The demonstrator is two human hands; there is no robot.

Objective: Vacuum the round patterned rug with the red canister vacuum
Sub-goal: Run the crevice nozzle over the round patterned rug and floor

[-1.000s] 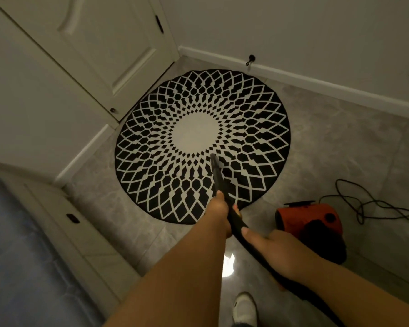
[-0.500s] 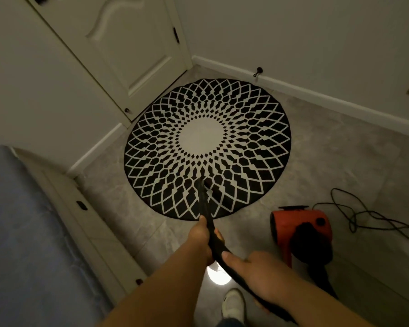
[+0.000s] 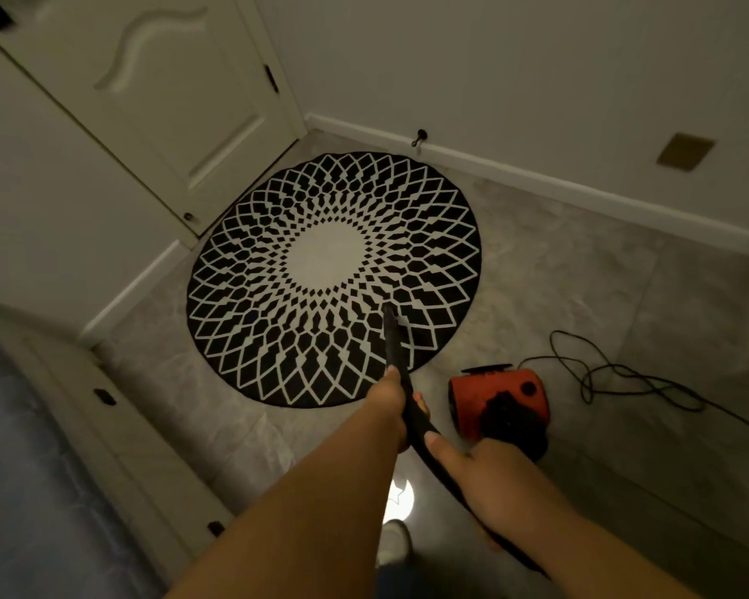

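A round black-and-white patterned rug (image 3: pixel 334 276) lies on the grey tile floor in the room's corner. The red canister vacuum (image 3: pixel 500 397) sits on the floor just right of the rug's near edge. A black nozzle (image 3: pixel 392 339) reaches forward with its tip resting on the rug's near right part. My left hand (image 3: pixel 390 404) grips the nozzle near its front. My right hand (image 3: pixel 472 477) holds the black hose further back, close to my body.
A black power cord (image 3: pixel 615 373) loops over the floor right of the vacuum. A white door (image 3: pixel 156 101) stands behind the rug at left, a baseboard and doorstop (image 3: pixel 419 137) behind it. A bed frame with drawers (image 3: pixel 117 421) runs along the left.
The nozzle tip has moved forward and rightward over the rug's near part, after being drawn back half a second ago. My view has shifted slightly. Both hands keep their hold.
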